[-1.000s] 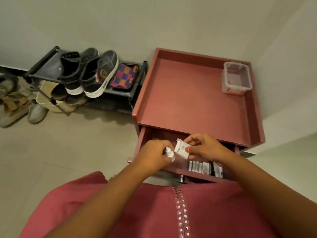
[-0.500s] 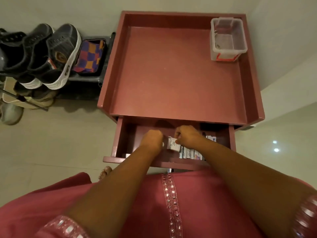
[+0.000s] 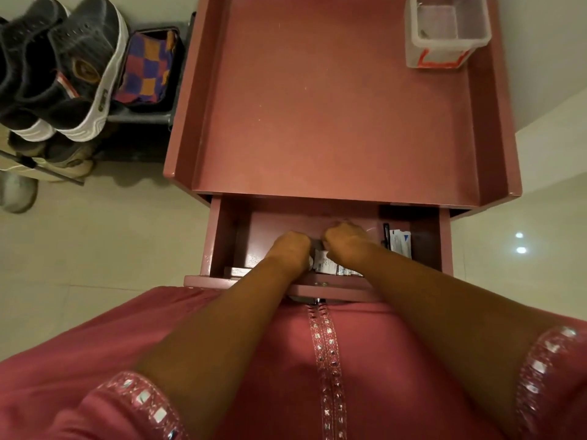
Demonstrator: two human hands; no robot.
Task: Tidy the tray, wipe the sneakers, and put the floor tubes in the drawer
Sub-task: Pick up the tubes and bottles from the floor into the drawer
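We look straight down at a dusty-pink cabinet (image 3: 333, 100) filling the upper middle of the frame, its top rimmed like a tray. A clear plastic tub (image 3: 444, 30) with a red-edged label stands in the upper right corner of that top.

Below the top, in the middle of the frame, a drawer (image 3: 219, 236) is pulled out toward us. Both of our hands are down inside it, side by side and nearly touching. The left hand (image 3: 290, 250) is curled into a fist shape; a small white thing peeks out at its lower right edge, but we cannot tell what it is or whether the fingers truly grip it. The right hand (image 3: 344, 238) is also curled, its fingers pinching the upper end of a white tube (image 3: 322, 263), which lies in the drawer just under the two hands.

A row of small boxes (image 3: 347, 272) sits along the drawer's near edge, right beside the tube. At the drawer's right end are a dark pen-like object (image 3: 386, 235) and some white and blue packets (image 3: 400, 241).

In the upper left of the frame, a pair of dark sneakers (image 3: 73, 65) with white soles rests on a shoe rack (image 3: 139, 115), next to a checked cloth (image 3: 147, 69) of purple, orange and red. A pink garment (image 3: 286, 360) with sparkly trim fills the bottom of the frame.
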